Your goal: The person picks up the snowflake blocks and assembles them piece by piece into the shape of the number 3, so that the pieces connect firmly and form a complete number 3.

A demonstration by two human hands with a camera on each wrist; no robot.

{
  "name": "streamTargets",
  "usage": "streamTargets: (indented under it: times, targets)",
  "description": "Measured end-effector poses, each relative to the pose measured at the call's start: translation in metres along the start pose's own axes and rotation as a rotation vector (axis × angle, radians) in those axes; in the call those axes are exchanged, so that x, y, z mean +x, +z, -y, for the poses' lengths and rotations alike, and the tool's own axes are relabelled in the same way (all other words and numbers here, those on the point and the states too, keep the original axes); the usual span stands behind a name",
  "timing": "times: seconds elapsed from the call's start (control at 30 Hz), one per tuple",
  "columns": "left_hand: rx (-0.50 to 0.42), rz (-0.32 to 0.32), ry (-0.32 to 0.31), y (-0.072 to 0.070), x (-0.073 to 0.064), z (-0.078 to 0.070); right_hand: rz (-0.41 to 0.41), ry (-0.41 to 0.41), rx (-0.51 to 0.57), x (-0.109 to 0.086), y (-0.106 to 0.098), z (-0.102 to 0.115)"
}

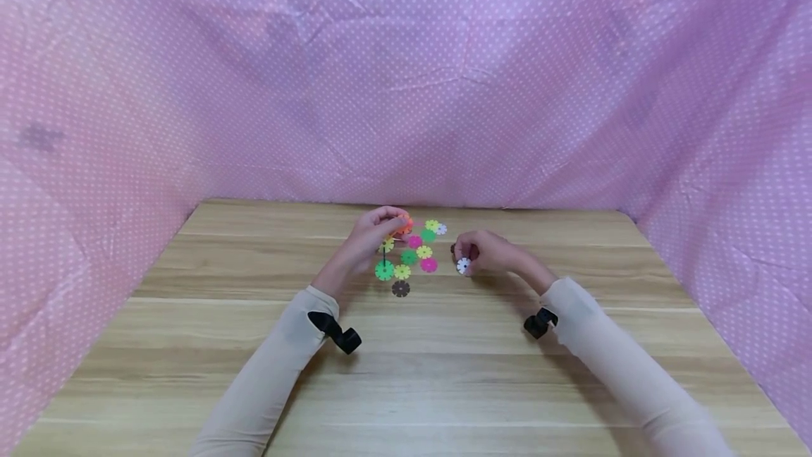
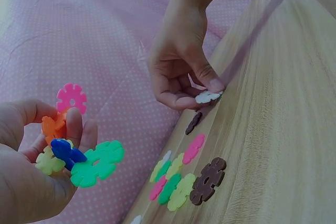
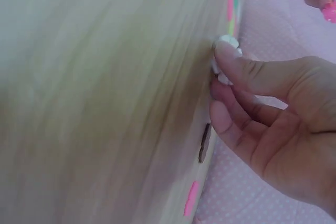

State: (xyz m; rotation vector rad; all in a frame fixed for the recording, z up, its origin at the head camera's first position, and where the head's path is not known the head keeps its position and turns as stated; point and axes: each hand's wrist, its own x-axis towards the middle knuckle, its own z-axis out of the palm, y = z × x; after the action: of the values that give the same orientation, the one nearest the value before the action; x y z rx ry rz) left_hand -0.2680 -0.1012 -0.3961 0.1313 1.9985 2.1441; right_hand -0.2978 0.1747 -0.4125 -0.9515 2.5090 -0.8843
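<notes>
My left hand (image 1: 364,237) grips a small cluster of plastic snowflake discs joined at their slots. In the left wrist view the cluster shows a pink disc (image 2: 71,98) on top, an orange disc (image 2: 50,128), a blue disc (image 2: 68,152) edge-on, a yellow disc (image 2: 50,162) and a large green disc (image 2: 94,166). To the right, my right hand (image 1: 493,252) pinches a white snowflake disc (image 2: 208,97) between thumb and fingers, low over the table. A brown disc (image 3: 205,143) lies right beside those fingers.
Between the hands, several loose discs lie on the wooden table (image 1: 406,372), among them a pink disc (image 1: 428,265), a yellow disc (image 1: 424,252) and a nearer brown disc (image 1: 400,289). Pink dotted cloth (image 1: 406,90) hangs behind the table and along both sides.
</notes>
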Motion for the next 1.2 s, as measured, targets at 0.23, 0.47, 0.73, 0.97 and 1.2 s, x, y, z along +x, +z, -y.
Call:
streamTargets:
  times: [0.23,0.47,0.73,0.97,1.2]
  targets:
    - [0.03,-0.014,-0.014,0.0,0.001,0.002,-0.186,0.044,0.157,0.004,0.003,0.008]
    - [-0.001,0.008,-0.002,0.001,0.002,0.006,-0.434,0.156,0.504,0.004,-0.002,0.03]
    - [0.005,0.026,0.006,0.002,0.0,0.005,-0.49,0.117,0.666,0.006,0.001,0.046]
    - [0.015,0.013,0.005,0.002,-0.001,0.003,-0.482,0.092,0.741,0.011,0.007,0.049]
    - [0.027,0.006,-0.008,0.002,0.0,0.001,-0.481,0.074,0.744,0.013,0.009,0.048]
